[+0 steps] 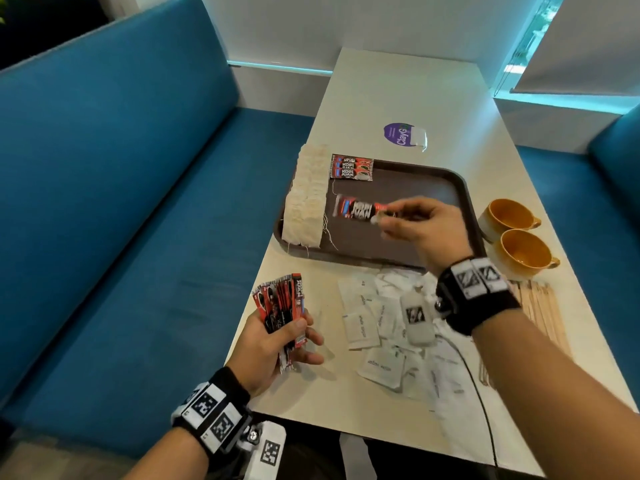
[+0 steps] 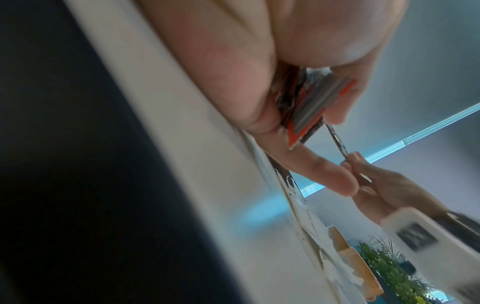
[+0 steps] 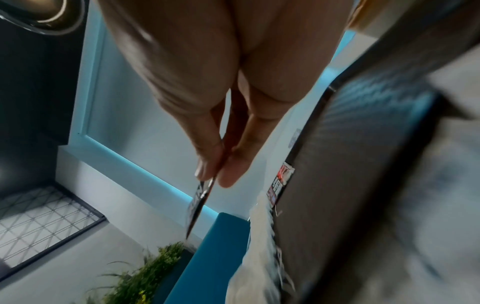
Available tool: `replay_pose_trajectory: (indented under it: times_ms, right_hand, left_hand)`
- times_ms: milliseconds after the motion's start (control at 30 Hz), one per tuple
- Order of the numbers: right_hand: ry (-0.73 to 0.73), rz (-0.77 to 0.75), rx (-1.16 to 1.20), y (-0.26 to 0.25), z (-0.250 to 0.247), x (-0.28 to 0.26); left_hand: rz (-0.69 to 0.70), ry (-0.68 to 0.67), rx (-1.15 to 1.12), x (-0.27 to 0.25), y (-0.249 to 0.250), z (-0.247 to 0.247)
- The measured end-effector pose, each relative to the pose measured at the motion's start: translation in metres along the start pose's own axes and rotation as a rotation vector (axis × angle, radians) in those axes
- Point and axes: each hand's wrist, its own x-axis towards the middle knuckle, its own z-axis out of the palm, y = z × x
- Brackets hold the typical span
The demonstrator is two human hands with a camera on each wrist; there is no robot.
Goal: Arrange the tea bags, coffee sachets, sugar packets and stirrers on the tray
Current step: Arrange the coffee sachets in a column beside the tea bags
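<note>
A dark brown tray lies on the white table. A row of white tea bags lines its left edge, and three red coffee sachets lie at its far left corner. My right hand pinches one red coffee sachet by its end above the tray's middle; that sachet shows edge-on in the right wrist view. My left hand grips a fanned bundle of coffee sachets at the table's near left edge. White sugar packets lie scattered in front of the tray. Wooden stirrers lie to the right.
Two yellow cups stand right of the tray. A purple sticker marks the table behind it. A blue bench runs along the left. A black cable crosses the near table. A green plant stands on the floor.
</note>
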Motion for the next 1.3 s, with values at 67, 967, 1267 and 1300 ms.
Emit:
replay_pose_trajectory:
  times_ms: [67, 967, 1267, 1300]
  right_hand:
    - [0.002, -0.008, -0.056, -0.005, 0.000, 0.042]
    - [-0.019, 0.203, -0.703, 0.056, 0.034, 0.218]
    - [0.044, 0.231, -0.552, 0.046, 0.027, 0.212]
    - [0.074, 0.215, -0.529, 0.041, 0.023, 0.209]
  left_hand:
    - [-0.016, 0.018, -0.004, 0.000, 0.000, 0.000]
    - [-0.187, 0.052, -0.003, 0.000, 0.003, -0.003]
    - [-0.137, 0.015, 0.068, 0.001, -0.002, -0.010]
    - [-0.127, 0.004, 0.085, 0.001, -0.001, -0.011]
